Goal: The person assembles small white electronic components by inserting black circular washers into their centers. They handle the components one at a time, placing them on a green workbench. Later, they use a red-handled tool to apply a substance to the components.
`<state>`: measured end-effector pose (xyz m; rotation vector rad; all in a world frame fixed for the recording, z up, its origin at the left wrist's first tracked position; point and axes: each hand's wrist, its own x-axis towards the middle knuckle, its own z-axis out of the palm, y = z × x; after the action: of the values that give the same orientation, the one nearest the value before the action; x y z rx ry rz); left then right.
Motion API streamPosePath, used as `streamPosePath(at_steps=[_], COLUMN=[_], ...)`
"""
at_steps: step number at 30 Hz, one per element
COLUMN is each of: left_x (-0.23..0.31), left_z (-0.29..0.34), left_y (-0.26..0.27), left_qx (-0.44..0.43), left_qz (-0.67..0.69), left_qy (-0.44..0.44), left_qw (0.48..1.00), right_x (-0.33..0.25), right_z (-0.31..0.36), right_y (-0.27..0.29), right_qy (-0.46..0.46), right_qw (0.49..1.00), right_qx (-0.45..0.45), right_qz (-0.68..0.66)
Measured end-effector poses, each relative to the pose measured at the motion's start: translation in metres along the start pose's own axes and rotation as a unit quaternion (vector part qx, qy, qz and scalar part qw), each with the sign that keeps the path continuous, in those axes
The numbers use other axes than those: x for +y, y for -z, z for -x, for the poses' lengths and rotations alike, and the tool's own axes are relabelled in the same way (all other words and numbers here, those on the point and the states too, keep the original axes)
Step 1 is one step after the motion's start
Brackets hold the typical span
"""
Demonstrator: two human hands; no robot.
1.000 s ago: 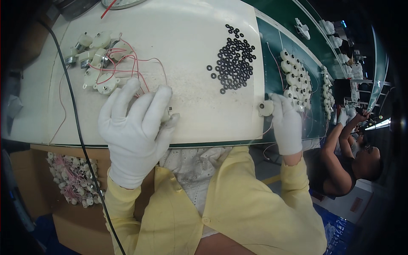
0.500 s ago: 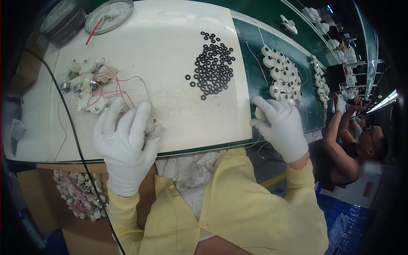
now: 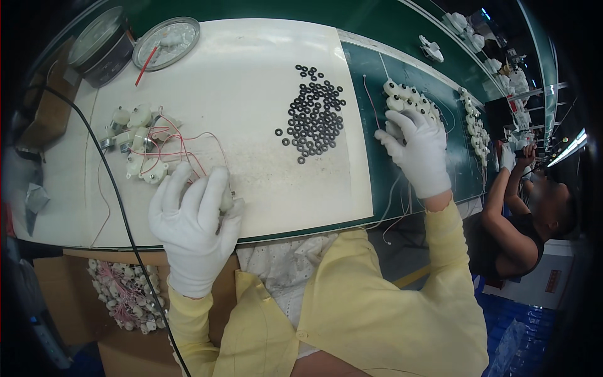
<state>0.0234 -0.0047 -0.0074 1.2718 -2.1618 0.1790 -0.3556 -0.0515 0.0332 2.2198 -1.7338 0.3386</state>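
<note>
1. Head view, right of the rings (image 3: 312, 129): the right hand (image 3: 419, 157) curls round a motor (image 3: 393, 129), whether pinched I can't tell, just beside the motor rows (image 3: 408, 94); its long axis is hidden.
2. Left of the rings: the left hand (image 3: 195, 226), farther from those rows, pinches another motor (image 3: 227, 201).

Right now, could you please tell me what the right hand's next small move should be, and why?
I would probably have the right hand settle its pale part and let go: the part, partly hidden, seems to sit between thumb and fingers, and the hand is over the green mat, right beside rows of similar pale parts.
</note>
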Motion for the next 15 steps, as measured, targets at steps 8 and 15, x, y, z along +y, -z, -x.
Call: streamPosePath(at_steps=[8,15], left_x=[-0.001,-0.003], left_z=[0.002,0.009], left_y=[-0.002,0.012], left_qx=[0.001,0.068], left_qz=[0.006,0.042], left_qy=[-0.002,0.026], left_qw=[1.000,0.996], right_x=[0.003,-0.063], right_z=[0.001,0.004], right_y=[-0.002,0.036], right_qy=[0.031,0.019], right_qw=[0.995,0.960], right_qx=[0.090,0.207], right_qz=[0.039,-0.186])
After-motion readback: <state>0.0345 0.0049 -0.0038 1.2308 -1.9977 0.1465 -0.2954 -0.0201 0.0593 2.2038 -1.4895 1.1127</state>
